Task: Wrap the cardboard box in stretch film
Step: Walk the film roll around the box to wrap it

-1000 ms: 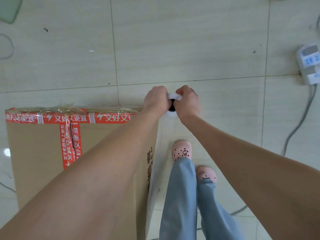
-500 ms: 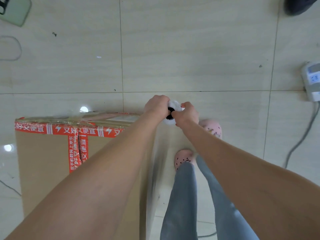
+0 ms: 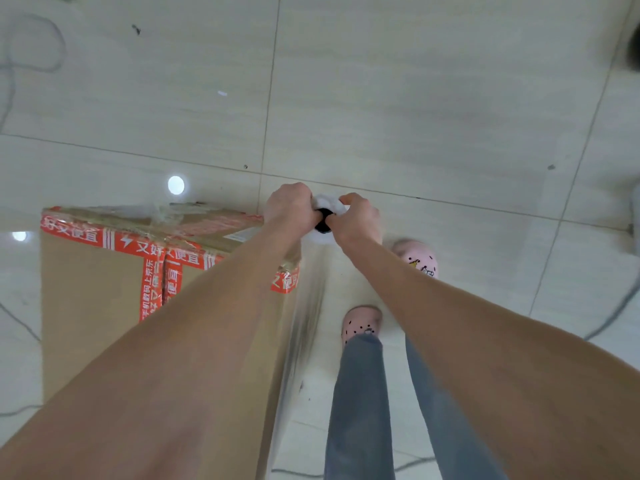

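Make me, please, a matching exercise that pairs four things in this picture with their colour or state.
Things:
1. box
2. tape
3. shoes
4. roll

Colour or state:
A. pink
B. gripped by the left hand and the right hand
C. brown
D. orange-red

Pairs: 1-C, 2-D, 3-A, 4-B
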### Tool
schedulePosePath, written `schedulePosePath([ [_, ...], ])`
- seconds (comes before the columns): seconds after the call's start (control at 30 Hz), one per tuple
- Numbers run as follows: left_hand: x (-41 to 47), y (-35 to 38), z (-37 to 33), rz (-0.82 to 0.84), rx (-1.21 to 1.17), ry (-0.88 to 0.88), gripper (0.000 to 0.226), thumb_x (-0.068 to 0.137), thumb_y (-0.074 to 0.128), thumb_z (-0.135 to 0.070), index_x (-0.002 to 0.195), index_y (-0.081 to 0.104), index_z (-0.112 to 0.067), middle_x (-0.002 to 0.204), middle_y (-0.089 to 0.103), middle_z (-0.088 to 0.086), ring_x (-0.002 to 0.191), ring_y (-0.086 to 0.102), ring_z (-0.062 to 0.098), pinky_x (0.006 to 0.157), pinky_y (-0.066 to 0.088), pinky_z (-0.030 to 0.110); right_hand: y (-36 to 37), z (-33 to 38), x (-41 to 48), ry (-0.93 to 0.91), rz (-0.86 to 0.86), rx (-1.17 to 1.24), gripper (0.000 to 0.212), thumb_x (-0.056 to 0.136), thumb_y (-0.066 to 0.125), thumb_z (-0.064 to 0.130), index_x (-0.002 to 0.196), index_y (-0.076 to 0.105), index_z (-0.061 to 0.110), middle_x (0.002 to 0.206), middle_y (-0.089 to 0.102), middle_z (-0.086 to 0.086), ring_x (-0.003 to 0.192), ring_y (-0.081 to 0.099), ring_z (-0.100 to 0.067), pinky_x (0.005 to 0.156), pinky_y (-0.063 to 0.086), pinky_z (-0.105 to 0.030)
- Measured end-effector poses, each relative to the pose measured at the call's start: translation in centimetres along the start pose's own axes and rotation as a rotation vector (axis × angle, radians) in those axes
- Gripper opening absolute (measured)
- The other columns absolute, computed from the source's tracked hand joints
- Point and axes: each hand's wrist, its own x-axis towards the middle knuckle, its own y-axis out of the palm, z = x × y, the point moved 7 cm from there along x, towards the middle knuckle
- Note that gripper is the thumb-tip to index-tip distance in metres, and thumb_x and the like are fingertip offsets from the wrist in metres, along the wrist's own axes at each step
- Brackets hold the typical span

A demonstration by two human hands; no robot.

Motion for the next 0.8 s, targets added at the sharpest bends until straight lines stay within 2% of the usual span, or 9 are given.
schedulePosePath([
  [0.13,0.2,-0.2,2.2,0.025,-0.077,-0.057,0.012,0.080,0.062,-0.022,0.076,0.058,-0.011,0.076,0.056,0.006,0.073,0.055,0.026,0.061,0.041,0.028,1.2,1.0,0.4,-0.010,0.023,0.018,0.041,0.080,0.063,0.019,0.121,0.057,0.021,0.112,0.062,-0.007,0.098,0.062,-0.027,0.081,0.054,-0.037],
  [0.23,0.0,-0.2,2.2,0.020,-0.113,-0.023,0.008,0.081,0.060,-0.019,0.077,0.055,-0.013,0.078,0.055,0.006,0.076,0.055,0.026,0.061,0.039,0.029,1.5,0.1,0.4,0.114,0.040,0.091,0.043,0.080,0.066,0.024,0.120,0.053,0.016,0.108,0.057,-0.004,0.096,0.059,-0.023,0.073,0.048,-0.031],
  [0.3,-0.1,-0.1,1.8,0.005,-0.123,0.029,0.008,0.081,0.059,-0.018,0.088,0.060,-0.015,0.087,0.060,0.006,0.086,0.060,0.028,0.063,0.039,0.030,1.8,-0.2,0.3,0.213,0.071,0.156,0.044,0.079,0.065,0.023,0.119,0.049,0.014,0.103,0.053,-0.003,0.094,0.061,-0.025,0.077,0.053,-0.034],
  [0.4,0.2,-0.2,1.1,-0.024,-0.096,0.086,0.037,0.083,0.056,-0.015,0.120,0.059,-0.021,0.112,0.064,0.007,0.106,0.059,0.029,0.077,0.047,0.034,1.9,0.4,0.8,0.215,0.103,0.128,0.035,0.078,0.067,0.020,0.106,0.046,0.018,0.095,0.046,0.000,0.095,0.063,-0.028,0.082,0.056,-0.042],
  [0.47,0.2,-0.4,0.5,-0.031,-0.011,0.133,0.043,0.085,0.056,-0.017,0.127,0.054,-0.021,0.117,0.062,0.006,0.110,0.058,0.028,0.081,0.047,0.035,1.8,1.0,1.1,0.188,0.123,0.066,0.033,0.078,0.067,0.018,0.102,0.045,0.020,0.097,0.046,-0.001,0.096,0.063,-0.028,0.084,0.055,-0.043],
  [0.53,0.2,-0.3,-0.1,-0.026,0.075,0.176,0.041,0.086,0.057,-0.020,0.126,0.054,-0.020,0.114,0.061,0.005,0.106,0.059,0.028,0.075,0.045,0.033,1.6,1.6,1.4,0.155,0.137,0.003,0.031,0.080,0.065,0.017,0.106,0.049,0.019,0.098,0.048,-0.002,0.095,0.063,-0.029,0.083,0.055,-0.042],
  [0.6,0.1,-0.6,-0.4,-0.045,0.103,0.193,0.031,0.086,0.056,-0.020,0.117,0.059,-0.018,0.107,0.062,0.006,0.101,0.061,0.029,0.069,0.042,0.032,1.4,2.3,1.4,0.118,0.142,-0.037,0.033,0.082,0.062,0.016,0.113,0.051,0.017,0.101,0.049,-0.003,0.094,0.061,-0.028,0.082,0.055,-0.038],
  [0.73,0.4,-1.4,0.4,-0.046,-0.008,0.092,0.029,0.084,0.057,-0.014,0.112,0.064,-0.017,0.106,0.066,0.006,0.102,0.061,0.029,0.075,0.047,0.033,1.2,2.9,1.4,0.091,0.124,-0.057,0.038,0.082,0.063,0.012,0.118,0.050,0.015,0.101,0.054,-0.005,0.093,0.059,-0.026,0.080,0.053,-0.036],
  [0.8,0.7,-1.6,0.7,-0.035,-0.028,0.063,0.024,0.084,0.056,-0.013,0.105,0.066,-0.018,0.098,0.066,0.005,0.099,0.063,0.028,0.069,0.045,0.031,1.4,3.5,1.5,0.048,0.129,-0.108,0.036,0.081,0.062,0.012,0.115,0.052,0.017,0.100,0.057,-0.004,0.091,0.061,-0.026,0.082,0.053,-0.038],
])
